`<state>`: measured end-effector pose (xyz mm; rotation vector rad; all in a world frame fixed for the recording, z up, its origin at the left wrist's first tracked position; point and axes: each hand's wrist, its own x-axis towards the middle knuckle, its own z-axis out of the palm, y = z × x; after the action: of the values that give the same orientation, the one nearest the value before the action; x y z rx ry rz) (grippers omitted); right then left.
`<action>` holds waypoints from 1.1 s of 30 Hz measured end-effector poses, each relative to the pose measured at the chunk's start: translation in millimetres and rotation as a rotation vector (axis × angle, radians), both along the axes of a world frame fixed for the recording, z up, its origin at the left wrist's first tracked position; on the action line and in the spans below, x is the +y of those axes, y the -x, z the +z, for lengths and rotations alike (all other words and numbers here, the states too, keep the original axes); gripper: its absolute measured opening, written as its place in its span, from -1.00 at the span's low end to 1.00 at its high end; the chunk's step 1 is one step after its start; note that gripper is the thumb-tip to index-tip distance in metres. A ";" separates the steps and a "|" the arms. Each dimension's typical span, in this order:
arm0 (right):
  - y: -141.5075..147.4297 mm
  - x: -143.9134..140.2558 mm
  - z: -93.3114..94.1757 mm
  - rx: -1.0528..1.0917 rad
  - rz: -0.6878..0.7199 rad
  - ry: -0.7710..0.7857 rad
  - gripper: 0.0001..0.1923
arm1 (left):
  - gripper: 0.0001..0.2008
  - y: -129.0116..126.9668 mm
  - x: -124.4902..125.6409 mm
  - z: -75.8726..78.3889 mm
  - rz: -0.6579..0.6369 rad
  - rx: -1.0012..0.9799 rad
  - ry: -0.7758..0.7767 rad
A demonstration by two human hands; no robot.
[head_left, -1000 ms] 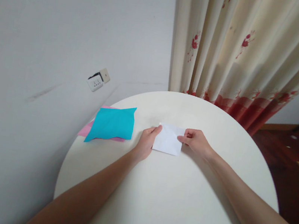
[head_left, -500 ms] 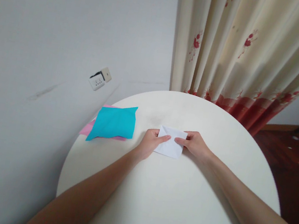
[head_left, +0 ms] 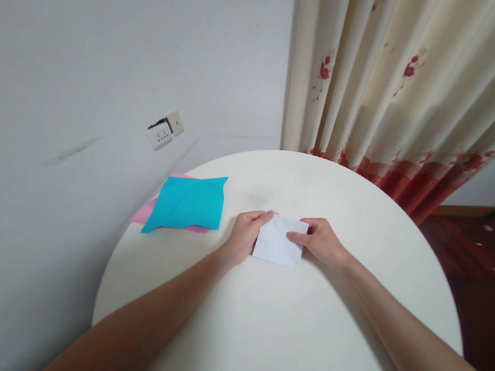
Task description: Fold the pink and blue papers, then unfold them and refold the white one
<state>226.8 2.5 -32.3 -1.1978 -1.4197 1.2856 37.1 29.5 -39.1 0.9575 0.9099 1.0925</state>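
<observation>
A small folded sheet of white paper [head_left: 276, 246], roughly square, is held between my two hands over the middle of the table. My left hand [head_left: 246, 234] grips its left side, with the thumb at the upper left corner and the other fingers mostly hidden. On the right side, my right hand [head_left: 318, 239] pinches the paper, its thumb lying across the front face and its fingers behind the sheet. To the left of my left hand lies a blue sheet of paper [head_left: 191, 203] on top of pink paper [head_left: 144, 213].
The round white table [head_left: 280, 335] stands against a pale wall [head_left: 112, 32] with a power socket [head_left: 159, 134]. A cream and red flowered curtain [head_left: 387, 76] hangs behind the table. Dark wooden floor [head_left: 448, 249] shows at right.
My left thumb has moved from the front face up to the paper's upper left corner. The diagonal flap edge seen there before no longer shows, and the paper has shifted slightly toward me.
</observation>
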 end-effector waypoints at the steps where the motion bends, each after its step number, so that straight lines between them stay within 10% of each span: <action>1: 0.1 0.2 -0.1 0.012 -0.010 0.007 -0.64 | -0.60 -0.2 0.5 0.1 0.003 -0.020 -0.001; 12: 7.7 -0.8 3.4 0.175 -0.139 0.109 -0.61 | -0.62 4.1 -1.4 -1.7 -0.090 0.106 -0.031; 22: -4.6 10.0 -0.1 0.008 -0.432 -0.285 -0.66 | -0.57 0.7 -2.0 0.0 -0.011 0.073 -0.007; 33: -4.5 8.2 0.7 -0.080 -0.424 -0.290 -0.68 | -0.54 0.1 -3.5 2.2 0.001 0.030 0.000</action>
<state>231.4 10.7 -31.6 -1.2729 -1.2669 0.7224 37.0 26.0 -37.0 0.9758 0.9347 1.0811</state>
